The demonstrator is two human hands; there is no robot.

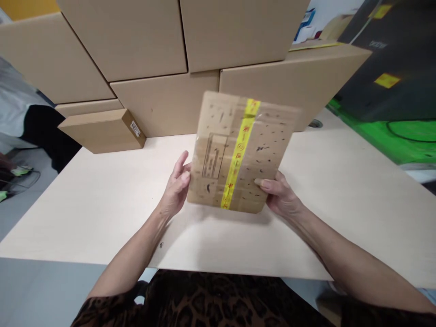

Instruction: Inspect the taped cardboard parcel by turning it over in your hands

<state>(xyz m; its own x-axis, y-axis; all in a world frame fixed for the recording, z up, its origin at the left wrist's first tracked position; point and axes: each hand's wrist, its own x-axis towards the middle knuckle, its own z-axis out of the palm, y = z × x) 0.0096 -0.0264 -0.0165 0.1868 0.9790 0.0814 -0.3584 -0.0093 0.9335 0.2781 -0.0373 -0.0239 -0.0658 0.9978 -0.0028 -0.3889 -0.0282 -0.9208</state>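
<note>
A flat cardboard box [213, 136] is held up at a tilt above the table, its broad face turned toward me. Yellow tape with red print [239, 152] runs down that face, which also carries a printed frame and scattered dark marks. My right hand [281, 195] grips the lower right edge, thumb on the front and the other fingers hidden behind. At the left edge is my left hand [177, 186], thumb and index finger apart; some of its fingertips are hidden, and I cannot tell how firmly it touches the box.
Large cartons [163, 109] stand stacked along the back of the pale table [112, 200]. A smaller carton [105, 131] with a label lies at the back left. Right of the table are a dark case [391, 59] and a green surface [402, 141]. Part of another person [41, 127] shows far left.
</note>
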